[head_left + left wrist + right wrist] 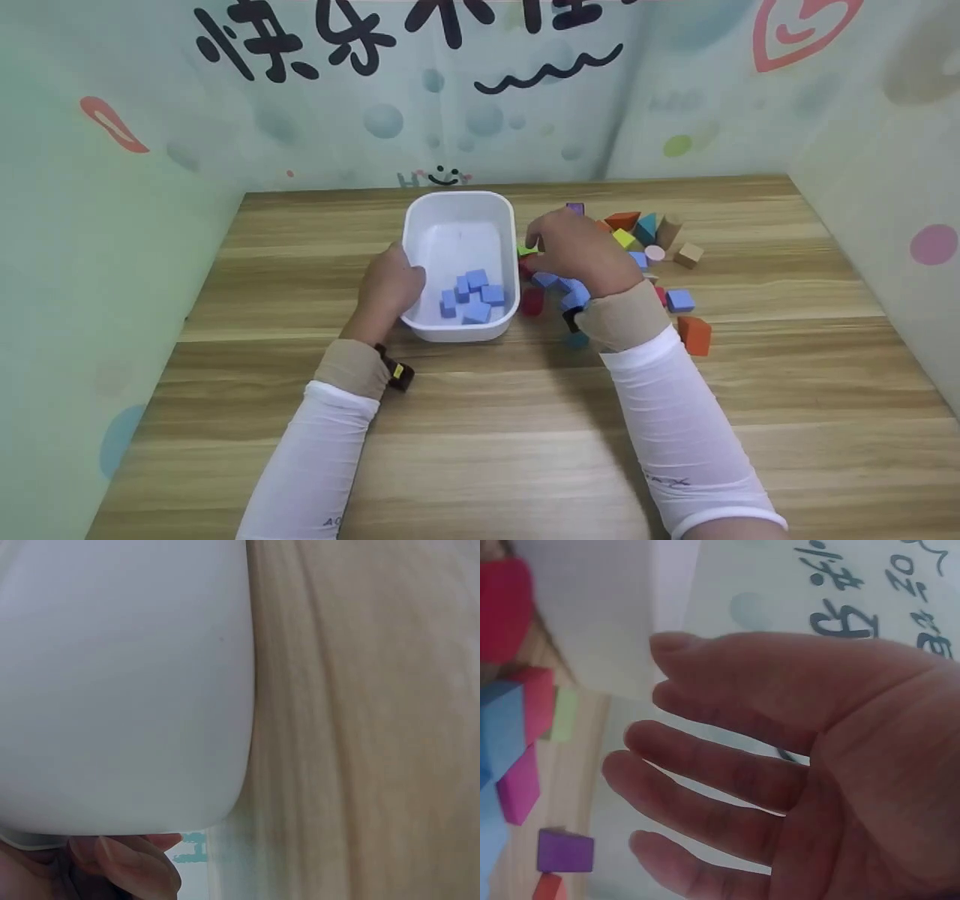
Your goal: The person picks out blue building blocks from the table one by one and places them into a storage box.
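Observation:
A white plastic bin [459,225] stands on the wooden table with several blue blocks [476,313] in its near half. My left hand [390,283] grips the bin's left rim, the thumb over the edge; in the left wrist view the bin's wall [127,690] hides most of the fingers [139,866]. Just right of the bin, my right hand [581,247] hovers over a pile of coloured blocks. Its fingers are relaxed and spread, holding nothing in the right wrist view. Near it are a red block [532,301], a purple block [565,850] and a blue block [501,731].
More blocks spread to the right: an orange block [694,335], a blue block [680,301], a natural wood cube [688,255], a yellow block [624,238] and a teal triangle [646,228]. A printed curtain [322,142] encloses the table at the back and sides.

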Available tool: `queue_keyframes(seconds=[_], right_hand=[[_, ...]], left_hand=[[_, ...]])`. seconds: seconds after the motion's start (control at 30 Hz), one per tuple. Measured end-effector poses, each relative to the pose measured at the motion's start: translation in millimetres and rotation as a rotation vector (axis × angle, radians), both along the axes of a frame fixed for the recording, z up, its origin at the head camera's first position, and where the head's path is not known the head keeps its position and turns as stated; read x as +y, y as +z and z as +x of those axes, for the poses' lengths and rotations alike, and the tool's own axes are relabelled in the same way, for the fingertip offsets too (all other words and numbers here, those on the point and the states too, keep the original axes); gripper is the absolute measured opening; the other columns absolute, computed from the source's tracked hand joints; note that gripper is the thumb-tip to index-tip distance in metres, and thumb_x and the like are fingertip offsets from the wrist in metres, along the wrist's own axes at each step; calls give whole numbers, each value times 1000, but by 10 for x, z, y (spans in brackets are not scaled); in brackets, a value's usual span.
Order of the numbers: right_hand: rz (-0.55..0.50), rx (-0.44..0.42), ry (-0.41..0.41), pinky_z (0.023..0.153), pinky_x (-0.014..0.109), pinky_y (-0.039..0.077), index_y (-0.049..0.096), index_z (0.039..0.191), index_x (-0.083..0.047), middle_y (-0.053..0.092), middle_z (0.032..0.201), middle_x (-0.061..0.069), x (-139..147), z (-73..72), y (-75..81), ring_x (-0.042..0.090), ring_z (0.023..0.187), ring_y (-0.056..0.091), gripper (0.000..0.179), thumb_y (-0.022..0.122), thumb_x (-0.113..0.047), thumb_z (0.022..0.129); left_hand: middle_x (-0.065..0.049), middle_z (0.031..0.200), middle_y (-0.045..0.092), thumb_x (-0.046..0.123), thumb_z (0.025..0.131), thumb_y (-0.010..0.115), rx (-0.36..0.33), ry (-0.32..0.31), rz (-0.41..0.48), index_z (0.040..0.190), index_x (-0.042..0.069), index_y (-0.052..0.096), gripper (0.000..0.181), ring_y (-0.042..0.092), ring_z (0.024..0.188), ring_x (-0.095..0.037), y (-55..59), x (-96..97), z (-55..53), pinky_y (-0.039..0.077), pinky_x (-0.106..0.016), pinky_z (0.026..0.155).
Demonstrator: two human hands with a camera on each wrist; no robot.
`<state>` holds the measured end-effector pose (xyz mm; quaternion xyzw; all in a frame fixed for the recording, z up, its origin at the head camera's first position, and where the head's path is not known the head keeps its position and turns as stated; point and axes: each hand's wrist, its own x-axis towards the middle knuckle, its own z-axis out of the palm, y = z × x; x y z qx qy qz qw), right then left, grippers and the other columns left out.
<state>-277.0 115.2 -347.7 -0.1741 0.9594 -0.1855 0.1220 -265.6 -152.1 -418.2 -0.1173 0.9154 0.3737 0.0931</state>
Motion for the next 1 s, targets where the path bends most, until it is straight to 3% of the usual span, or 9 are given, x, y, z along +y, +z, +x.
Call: queue_keyframes(seconds=[0.23, 0.37, 0.67, 1.0], right_hand=[[43, -33, -55, 85, 48, 65, 79, 111, -2, 75, 105, 15, 64, -138, -196, 33, 90, 67, 23, 83, -12, 91], [73, -81, -86, 84, 47, 65, 78, 112, -2, 73, 103, 15, 47, -165, -262, 33, 88, 67, 24, 83, -12, 91], [74, -81, -136, 80, 42, 64, 76, 112, -1, 71, 99, 15, -1, -150, -304, 32, 87, 65, 28, 85, -14, 90], [75, -97, -128, 79, 42, 64, 74, 116, -1, 69, 100, 15, -50, -140, -309, 32, 88, 66, 28, 82, -13, 92]], left_hand=[[-24, 148, 57, 17, 108, 46, -20, 9, -4, 164, 3, 33, 60, 68, 118, -34, 14, 17, -2, 66, -42, 89], [-25, 148, 56, 18, 108, 46, -22, 5, -10, 164, 2, 33, 59, 68, 119, -34, 14, 19, -5, 66, -42, 89], [-25, 149, 55, 18, 108, 44, 14, -27, -27, 165, 0, 31, 61, 65, 122, -34, -7, -7, -3, 64, -44, 93], [-24, 152, 53, 19, 109, 44, -8, -17, -13, 165, 1, 30, 61, 64, 124, -35, 0, -8, -11, 63, -45, 96]])
